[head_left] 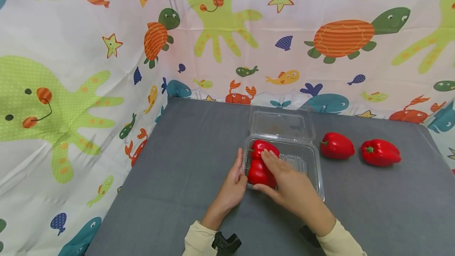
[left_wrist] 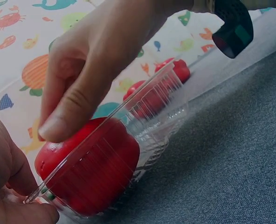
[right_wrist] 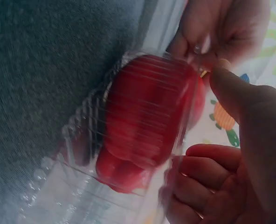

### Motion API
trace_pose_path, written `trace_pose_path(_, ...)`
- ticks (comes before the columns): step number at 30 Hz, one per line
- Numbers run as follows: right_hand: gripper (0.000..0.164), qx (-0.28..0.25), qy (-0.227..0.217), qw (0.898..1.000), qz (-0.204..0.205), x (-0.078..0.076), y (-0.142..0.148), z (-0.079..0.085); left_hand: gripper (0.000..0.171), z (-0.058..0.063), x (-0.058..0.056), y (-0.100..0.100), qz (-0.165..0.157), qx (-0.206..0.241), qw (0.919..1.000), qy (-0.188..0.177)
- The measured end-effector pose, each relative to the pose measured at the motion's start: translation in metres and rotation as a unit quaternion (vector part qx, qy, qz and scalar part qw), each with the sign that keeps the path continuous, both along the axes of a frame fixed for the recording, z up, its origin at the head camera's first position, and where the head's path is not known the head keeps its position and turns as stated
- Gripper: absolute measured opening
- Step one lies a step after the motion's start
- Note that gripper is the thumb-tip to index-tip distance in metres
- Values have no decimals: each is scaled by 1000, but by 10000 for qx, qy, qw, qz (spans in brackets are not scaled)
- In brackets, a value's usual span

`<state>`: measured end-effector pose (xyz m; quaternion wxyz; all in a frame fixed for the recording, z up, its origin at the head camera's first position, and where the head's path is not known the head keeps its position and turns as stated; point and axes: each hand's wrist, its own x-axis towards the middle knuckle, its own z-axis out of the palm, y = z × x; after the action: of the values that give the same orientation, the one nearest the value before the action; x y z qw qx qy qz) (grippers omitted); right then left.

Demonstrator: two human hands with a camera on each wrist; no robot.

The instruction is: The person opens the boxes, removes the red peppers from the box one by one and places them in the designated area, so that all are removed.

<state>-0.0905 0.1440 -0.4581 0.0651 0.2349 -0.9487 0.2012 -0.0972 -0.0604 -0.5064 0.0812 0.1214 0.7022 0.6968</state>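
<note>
Left hand [head_left: 231, 189] pinches the box [head_left: 319, 169] by its left rim, fingers pointing away along the side; right hand [head_left: 296, 188] is palm down over the far pepper [head_left: 261, 148] and near pepper [head_left: 260, 174], thumb spread wide from fairly straight fingers; both peppers sit in the box's left half; two spares [head_left: 337, 145] lie off to its right.

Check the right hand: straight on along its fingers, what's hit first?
Likely the far pepper in the container; the right hand's fingertips seem to touch it, though depth there is hard to judge.
</note>
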Motion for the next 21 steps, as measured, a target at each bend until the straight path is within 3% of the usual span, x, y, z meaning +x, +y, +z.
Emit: trace_pose_path(21, 97, -129, -483, 9985, -239, -4, -5, -3, 78, 2, 0, 2, 38, 49, 10000, 23)
